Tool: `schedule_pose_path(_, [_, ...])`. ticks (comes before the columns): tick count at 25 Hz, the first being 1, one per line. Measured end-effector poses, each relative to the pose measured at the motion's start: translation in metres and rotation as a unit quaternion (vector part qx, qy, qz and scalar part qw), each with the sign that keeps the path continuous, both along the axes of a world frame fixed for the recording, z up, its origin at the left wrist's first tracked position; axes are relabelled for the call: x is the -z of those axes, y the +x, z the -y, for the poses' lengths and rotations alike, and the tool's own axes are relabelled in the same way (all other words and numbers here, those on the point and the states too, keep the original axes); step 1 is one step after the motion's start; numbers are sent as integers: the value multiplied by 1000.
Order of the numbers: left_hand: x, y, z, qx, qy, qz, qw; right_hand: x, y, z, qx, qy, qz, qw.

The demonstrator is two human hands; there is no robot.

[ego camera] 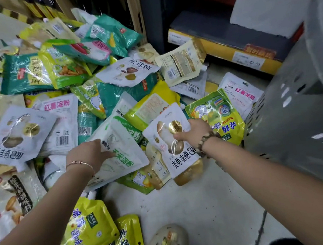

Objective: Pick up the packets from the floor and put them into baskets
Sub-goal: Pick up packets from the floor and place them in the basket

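Pickup step: right hand pinching white mushroom packet mid-pile; left hand fingers closed on white-green starch packet. Next: lift both, swing right into grey basket.

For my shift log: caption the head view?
Left hand and right hand each grasp a white packet from the floor pile beside a grey basket.

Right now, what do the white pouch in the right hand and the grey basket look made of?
White pouch in the right hand: glossy plastic film, likely; it shows glare and creases. Grey basket: matte moulded plastic, apparently rigid, with slotted walls.
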State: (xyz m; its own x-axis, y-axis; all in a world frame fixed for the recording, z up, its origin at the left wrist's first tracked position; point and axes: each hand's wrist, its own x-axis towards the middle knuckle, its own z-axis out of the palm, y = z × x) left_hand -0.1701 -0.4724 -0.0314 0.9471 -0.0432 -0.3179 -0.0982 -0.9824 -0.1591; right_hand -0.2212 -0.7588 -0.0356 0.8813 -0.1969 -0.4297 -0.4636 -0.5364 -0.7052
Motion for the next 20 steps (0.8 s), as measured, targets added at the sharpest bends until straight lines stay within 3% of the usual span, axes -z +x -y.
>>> schedule_pose_path(4, [-63, -9, 12, -86, -134, 72, 985, -56, -17, -3, 76, -11, 115, 990])
schedule_pose_path(9, [-162, -14, 36, -134, -295, 112, 939, -140, -49, -12, 174, -10, 269, 947])
schedule_pose_path(13, [-237, -28, 63, -135, -429, 126, 884, -216, -60, 0, 248, 40, 326, 911])
schedule_pose_path(16, [-287, -37, 96, -130, -537, 131, 823, -262, -72, 27, 286, 64, 355, 888])
schedule_pose_path(20, [-331, -43, 156, -87, -584, 116, 799, -299, -104, 87, 346, 98, 379, 853])
